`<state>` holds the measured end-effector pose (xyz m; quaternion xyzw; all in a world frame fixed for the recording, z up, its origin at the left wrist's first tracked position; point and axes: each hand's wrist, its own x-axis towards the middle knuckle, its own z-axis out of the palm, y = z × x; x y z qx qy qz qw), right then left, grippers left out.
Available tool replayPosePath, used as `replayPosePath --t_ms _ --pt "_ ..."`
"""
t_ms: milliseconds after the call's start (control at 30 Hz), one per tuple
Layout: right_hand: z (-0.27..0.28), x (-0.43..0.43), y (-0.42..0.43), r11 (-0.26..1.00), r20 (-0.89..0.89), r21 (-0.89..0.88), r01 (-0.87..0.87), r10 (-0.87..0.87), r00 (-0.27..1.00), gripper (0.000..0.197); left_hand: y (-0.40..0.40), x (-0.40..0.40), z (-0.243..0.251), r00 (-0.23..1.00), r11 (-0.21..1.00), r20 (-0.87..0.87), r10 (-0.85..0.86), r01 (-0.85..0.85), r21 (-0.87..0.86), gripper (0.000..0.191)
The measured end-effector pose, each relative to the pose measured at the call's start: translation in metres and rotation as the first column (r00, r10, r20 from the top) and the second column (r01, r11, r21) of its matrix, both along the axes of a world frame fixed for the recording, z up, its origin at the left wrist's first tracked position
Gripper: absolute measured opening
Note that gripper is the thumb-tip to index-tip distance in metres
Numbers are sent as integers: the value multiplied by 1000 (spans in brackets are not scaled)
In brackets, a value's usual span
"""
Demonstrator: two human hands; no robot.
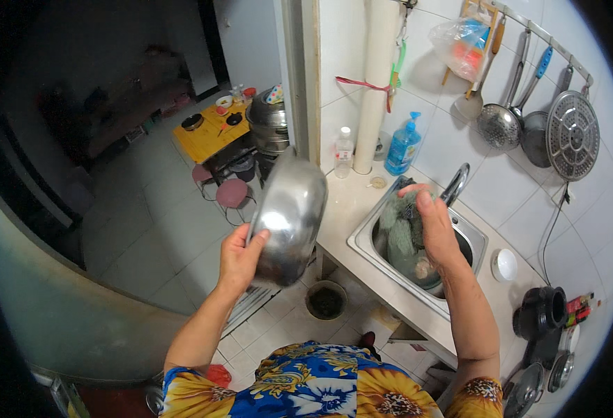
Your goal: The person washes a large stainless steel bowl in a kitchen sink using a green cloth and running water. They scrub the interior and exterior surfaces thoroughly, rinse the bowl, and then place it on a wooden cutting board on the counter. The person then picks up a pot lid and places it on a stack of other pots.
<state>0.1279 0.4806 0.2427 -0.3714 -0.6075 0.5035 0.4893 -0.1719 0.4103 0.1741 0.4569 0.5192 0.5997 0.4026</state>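
Observation:
My left hand (241,258) grips the rim of a shiny stainless steel basin (290,219), thumb on its outer wall. The basin is tipped on its side in the air, left of the counter, its outside facing me. Over the steel sink (361,237) is my right hand (434,224), thumb up and fingers curled over a blurred grey-green cloth (399,235). Part of the cloth is hidden by the fingers. Beneath it, a greenish vessel and a pale lump (422,269) show indistinctly in the sink. The curved faucet (458,183) stands just behind the right hand.
A blue soap bottle (403,146) and a clear bottle (343,154) stand behind the sink. A white bowl (504,265) sits to its right. Metal strainers and ladles hang from a wall rail (547,39). On the floor is a round bucket (326,300); beyond stands a yellow table (202,138).

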Motion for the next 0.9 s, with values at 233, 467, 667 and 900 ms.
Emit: replayPosePath --t_ms 233,467,667,900 --pt "-12 -84 -42 742 469 613 -271 -65 881 70 -8 17 -29 969 993 227 101 -84 -82 20" --pt "-69 -103 82 913 514 404 -59 -173 840 50 -25 34 -34 906 991 -414 88 -39 124 31" --pt "-77 -106 64 937 541 348 -23 -181 821 49 -23 29 -49 888 984 -434 153 -95 152 30" --pt "-65 -104 -26 559 735 645 -521 -266 624 66 -2 20 -60 932 981 -345 114 -51 186 28"
